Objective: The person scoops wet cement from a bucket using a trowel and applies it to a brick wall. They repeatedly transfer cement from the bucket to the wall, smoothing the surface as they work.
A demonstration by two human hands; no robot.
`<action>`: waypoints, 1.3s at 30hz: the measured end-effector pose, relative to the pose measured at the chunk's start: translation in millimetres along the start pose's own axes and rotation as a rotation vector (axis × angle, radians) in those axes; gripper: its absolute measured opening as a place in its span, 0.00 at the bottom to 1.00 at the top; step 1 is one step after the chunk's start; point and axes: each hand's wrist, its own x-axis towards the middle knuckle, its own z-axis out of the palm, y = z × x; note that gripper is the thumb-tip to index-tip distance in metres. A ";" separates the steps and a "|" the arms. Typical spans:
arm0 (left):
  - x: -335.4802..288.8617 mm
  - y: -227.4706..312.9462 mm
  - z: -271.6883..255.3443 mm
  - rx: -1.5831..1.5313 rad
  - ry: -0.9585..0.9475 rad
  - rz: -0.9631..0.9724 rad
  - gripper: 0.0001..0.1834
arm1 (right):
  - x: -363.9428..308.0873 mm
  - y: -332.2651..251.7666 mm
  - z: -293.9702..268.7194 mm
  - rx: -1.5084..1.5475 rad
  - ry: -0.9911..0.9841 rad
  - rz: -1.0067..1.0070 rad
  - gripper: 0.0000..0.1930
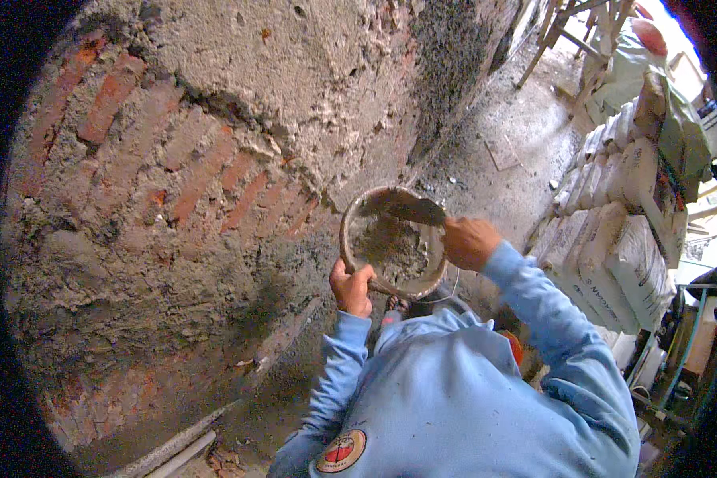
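My left hand (351, 287) grips the rim of a round mortar bucket (346, 231) at its lower left, thumb over the edge. Wet grey mortar (390, 245) covers the bottom of the bucket. A dark trowel (413, 209) reaches into the bucket from the right, its blade over the mortar near the far rim. My right hand (472, 243) is closed around the trowel's handle, which the fingers mostly hide. A thin wire handle (452, 288) hangs at the bucket's near right side.
On the left rises a wall with exposed bricks (207, 175) and rough plaster (311, 72). Stacked pale sacks (605, 247) stand to my right. A wooden trestle (570, 36) is on the dusty floor (494, 151) farther back. Pipes (175, 446) lie at the lower left.
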 end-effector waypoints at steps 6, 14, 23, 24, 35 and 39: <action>-6.5 9.4 3.9 -0.026 -0.041 -0.021 0.13 | -2.3 -2.5 19.3 0.005 -0.129 -0.286 0.12; -14.0 -2.0 13.1 -0.036 -0.011 -0.054 0.13 | 11.7 16.0 54.9 0.503 -0.379 -0.556 0.17; -18.8 11.0 20.6 -0.011 -0.020 -0.008 0.12 | -8.6 42.3 35.6 1.138 -0.489 -0.104 0.15; -17.3 6.4 21.4 -0.072 -0.030 0.004 0.11 | -10.9 43.4 31.6 1.111 -0.480 -0.097 0.16; 24.8 -44.9 15.7 0.036 0.190 -0.234 0.22 | -30.7 62.1 -23.1 1.940 -0.371 -0.074 0.20; 11.7 -32.0 26.0 -0.219 0.024 -0.082 0.12 | -51.6 78.7 -110.3 2.093 0.038 -0.429 0.22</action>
